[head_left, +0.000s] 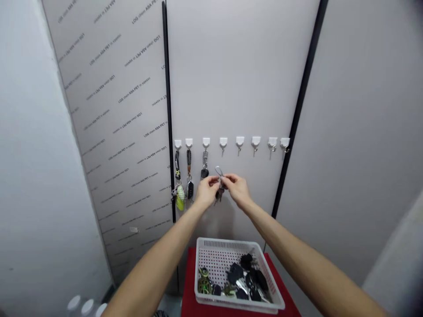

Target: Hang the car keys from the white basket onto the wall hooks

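Both my hands are raised in front of the panel, pinching a bunch of keys (219, 194) between them. My left hand (206, 192) grips it from the left and my right hand (238, 188) from the right, fingers closed. A thin wire-like loop (218, 170) sticks up above the fingertips, and the keys dangle below. Just above is a bare white hook (223, 142). To its left, three hooks carry keys: a coiled keychain with a black fob (205, 172), a braided strap with a car key (190, 189), and a lanyard with a yellow-green charm (180, 200).
Several more white hooks (256, 141) continue to the right along the panel. Below my hands a white plastic basket (228, 244) with several keys and fobs stands on a red surface (189, 286). Bottles with white caps (74, 302) are at lower left.
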`<state>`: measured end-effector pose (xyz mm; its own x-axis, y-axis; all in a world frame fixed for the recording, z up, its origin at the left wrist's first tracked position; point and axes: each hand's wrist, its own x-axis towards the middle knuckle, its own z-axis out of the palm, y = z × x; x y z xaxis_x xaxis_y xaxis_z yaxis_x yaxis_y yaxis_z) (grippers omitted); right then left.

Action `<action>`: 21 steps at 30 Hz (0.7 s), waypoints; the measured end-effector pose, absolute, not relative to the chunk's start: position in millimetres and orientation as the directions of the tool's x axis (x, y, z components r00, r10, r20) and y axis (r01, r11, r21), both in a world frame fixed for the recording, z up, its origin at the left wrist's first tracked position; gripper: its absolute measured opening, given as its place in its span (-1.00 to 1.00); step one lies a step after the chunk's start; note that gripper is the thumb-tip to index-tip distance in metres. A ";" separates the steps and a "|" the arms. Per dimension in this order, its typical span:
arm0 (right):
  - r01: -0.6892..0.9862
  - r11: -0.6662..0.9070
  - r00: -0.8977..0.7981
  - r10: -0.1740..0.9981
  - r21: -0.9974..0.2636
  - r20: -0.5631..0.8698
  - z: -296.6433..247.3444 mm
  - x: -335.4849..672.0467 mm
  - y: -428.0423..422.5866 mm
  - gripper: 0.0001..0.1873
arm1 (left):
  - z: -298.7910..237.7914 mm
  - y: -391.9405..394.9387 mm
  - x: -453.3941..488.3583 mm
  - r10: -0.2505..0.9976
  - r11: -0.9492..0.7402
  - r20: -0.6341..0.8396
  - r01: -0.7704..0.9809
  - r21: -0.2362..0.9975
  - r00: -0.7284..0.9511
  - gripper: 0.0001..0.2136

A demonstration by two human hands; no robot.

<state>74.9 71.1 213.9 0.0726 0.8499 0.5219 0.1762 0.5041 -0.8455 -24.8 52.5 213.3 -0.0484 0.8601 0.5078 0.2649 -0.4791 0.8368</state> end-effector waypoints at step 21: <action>0.286 0.400 0.251 0.846 -0.871 0.471 249.7 70.7 114.5 -0.76 | 235.5 72.3 -19.4 0.791 -0.486 0.611 0.616 0.620 0.010 -0.69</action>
<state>70.7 114.5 249.7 0.2510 0.8458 0.4708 0.2860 0.3998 -0.8708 -19.4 72.3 235.5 0.0096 0.7914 0.6112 0.6162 -0.4861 0.6197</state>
